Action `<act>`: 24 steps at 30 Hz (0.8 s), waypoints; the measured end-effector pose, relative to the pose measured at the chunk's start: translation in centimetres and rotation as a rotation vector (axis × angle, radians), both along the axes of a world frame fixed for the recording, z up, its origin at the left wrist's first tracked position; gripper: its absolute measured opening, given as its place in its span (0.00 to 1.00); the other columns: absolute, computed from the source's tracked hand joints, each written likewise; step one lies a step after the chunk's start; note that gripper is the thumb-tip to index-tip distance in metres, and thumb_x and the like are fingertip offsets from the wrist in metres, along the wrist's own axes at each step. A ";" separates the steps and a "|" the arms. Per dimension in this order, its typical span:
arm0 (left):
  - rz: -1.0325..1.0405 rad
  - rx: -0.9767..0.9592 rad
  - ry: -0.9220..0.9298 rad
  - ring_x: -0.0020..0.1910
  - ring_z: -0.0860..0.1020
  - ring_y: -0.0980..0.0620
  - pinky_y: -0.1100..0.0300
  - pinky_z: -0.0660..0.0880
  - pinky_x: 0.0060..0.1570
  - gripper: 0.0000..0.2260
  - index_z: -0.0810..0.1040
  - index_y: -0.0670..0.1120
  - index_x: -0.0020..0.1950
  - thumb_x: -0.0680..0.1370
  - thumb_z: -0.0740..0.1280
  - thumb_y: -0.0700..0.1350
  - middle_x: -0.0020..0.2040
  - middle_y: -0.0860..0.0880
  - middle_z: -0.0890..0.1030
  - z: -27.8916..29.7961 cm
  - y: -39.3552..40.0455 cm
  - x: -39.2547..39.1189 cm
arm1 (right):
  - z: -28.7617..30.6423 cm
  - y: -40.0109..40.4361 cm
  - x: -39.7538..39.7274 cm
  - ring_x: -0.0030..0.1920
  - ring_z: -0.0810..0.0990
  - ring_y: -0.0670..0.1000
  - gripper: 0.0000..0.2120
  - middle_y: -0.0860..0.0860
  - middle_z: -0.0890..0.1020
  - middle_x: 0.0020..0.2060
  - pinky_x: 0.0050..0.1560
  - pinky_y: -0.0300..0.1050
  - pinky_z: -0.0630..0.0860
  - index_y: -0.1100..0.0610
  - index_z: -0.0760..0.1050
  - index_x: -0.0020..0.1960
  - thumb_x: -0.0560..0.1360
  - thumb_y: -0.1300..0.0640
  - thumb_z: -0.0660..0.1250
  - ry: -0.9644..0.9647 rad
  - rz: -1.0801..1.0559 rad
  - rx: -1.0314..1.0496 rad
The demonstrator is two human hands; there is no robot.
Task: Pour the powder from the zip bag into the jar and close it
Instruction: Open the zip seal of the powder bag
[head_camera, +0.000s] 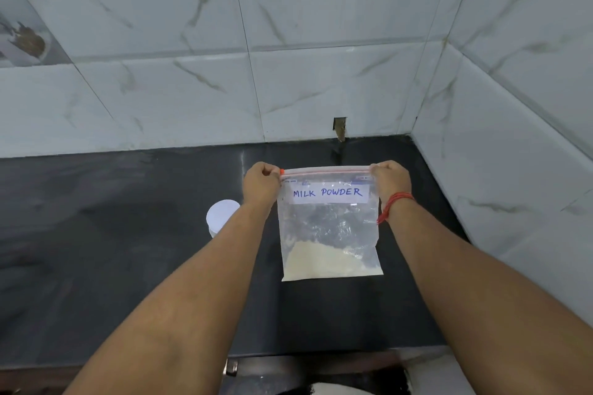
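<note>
Left hand and right hand with fingers pinching the top corners of the milk powder zip bag, held above the dark tabletop, white-lidded jar just left, lid on

I see the zip bag held upright over the counter, my left hand at its top left corner, my right hand at its top right. The jar stands left of the bag, behind my left forearm.
</note>
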State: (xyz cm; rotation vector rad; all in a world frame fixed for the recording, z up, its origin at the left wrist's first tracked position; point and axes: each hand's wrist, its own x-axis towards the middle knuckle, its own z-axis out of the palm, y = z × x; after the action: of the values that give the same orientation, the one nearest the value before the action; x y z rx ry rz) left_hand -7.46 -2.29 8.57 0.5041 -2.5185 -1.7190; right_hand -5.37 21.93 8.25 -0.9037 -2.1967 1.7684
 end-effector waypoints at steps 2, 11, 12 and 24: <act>-0.007 0.015 -0.004 0.48 0.81 0.50 0.62 0.77 0.41 0.06 0.79 0.47 0.50 0.84 0.64 0.43 0.49 0.47 0.83 0.0 -0.3 0.2 | 0.3 0.0 -0.1 0.46 0.81 0.55 0.04 0.54 0.80 0.43 0.50 0.50 0.82 0.57 0.77 0.49 0.79 0.57 0.65 -0.007 -0.014 -0.014; -0.041 0.000 0.038 0.50 0.82 0.49 0.53 0.82 0.51 0.06 0.79 0.50 0.47 0.83 0.66 0.44 0.48 0.49 0.84 0.5 -0.8 0.9 | 1.2 -1.2 0.7 0.52 0.78 0.57 0.09 0.57 0.78 0.55 0.48 0.46 0.75 0.61 0.74 0.57 0.81 0.58 0.62 -0.002 -0.014 0.366; -0.048 -0.006 0.051 0.49 0.82 0.49 0.52 0.81 0.52 0.06 0.79 0.51 0.46 0.83 0.67 0.44 0.48 0.50 0.84 0.7 -0.9 1.0 | 1.4 -1.6 0.8 0.56 0.77 0.58 0.10 0.57 0.77 0.57 0.54 0.50 0.75 0.60 0.73 0.59 0.81 0.56 0.63 0.010 0.012 0.496; -0.193 -0.009 0.137 0.43 0.80 0.52 0.61 0.76 0.43 0.10 0.80 0.49 0.43 0.80 0.67 0.36 0.44 0.47 0.84 1.5 -0.9 1.8 | 2.9 -11.2 0.4 0.57 0.75 0.55 0.10 0.50 0.82 0.54 0.57 0.51 0.70 0.50 0.81 0.57 0.83 0.55 0.61 0.233 0.602 0.992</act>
State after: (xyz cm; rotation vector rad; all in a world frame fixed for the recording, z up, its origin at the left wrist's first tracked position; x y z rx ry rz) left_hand -5.68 -3.23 10.11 0.1403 -2.5475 -1.7350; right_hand -5.00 10.76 11.16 0.1883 -2.8129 0.6026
